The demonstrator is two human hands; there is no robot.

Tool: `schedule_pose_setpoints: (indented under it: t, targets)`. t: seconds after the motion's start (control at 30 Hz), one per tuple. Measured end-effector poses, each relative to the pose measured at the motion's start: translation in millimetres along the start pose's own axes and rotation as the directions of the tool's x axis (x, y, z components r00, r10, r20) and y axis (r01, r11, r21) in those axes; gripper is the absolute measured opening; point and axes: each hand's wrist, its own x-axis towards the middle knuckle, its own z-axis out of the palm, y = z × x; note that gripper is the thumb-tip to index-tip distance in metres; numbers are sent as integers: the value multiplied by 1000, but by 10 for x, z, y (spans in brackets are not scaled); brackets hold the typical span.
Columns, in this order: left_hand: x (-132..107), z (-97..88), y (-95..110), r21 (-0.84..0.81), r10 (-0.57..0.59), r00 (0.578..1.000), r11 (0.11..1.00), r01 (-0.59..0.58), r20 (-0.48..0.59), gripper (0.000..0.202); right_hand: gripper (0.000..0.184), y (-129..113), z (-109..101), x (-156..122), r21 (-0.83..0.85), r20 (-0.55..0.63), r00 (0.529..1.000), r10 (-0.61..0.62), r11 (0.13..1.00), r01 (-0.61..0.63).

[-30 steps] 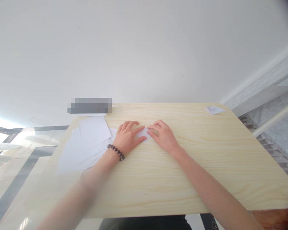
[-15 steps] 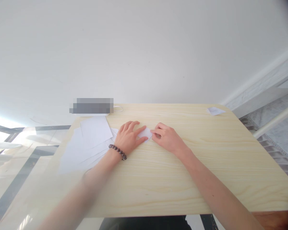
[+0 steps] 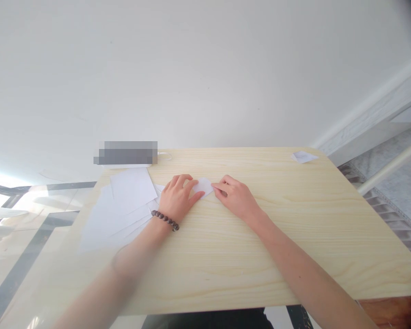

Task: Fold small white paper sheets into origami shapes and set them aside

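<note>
Paper [image 3: 203, 186], one piece, left hand [image 3: 176, 196] half-open on it, right hand [image 3: 238, 197] pinching its corner; one bracelet [image 3: 165, 218]

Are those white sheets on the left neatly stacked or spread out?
Spread out: the white sheets overlap unevenly, with several edges showing separately.

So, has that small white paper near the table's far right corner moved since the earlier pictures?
No. The small white paper lies in the same spot against the far right corner of the table.
</note>
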Motion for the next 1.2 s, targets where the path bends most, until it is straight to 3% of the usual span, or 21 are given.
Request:
schedule_pose_setpoints:
  t: [0.5,0.93,1.2]
  targets:
    - [-1,-20,33,64,-69,998,996,69,3,28,17,7,-13,15,108,5,998,59,992,-59]
    - [-6,-59,24,22,-28,998,999,27,51,31,16,31,33,28,160,10,996,87,983,-87]
    - [-26,-5,-6,-74,15,998,997,-11,55,49,19,18,45,14,169,5,998,65,983,-65]
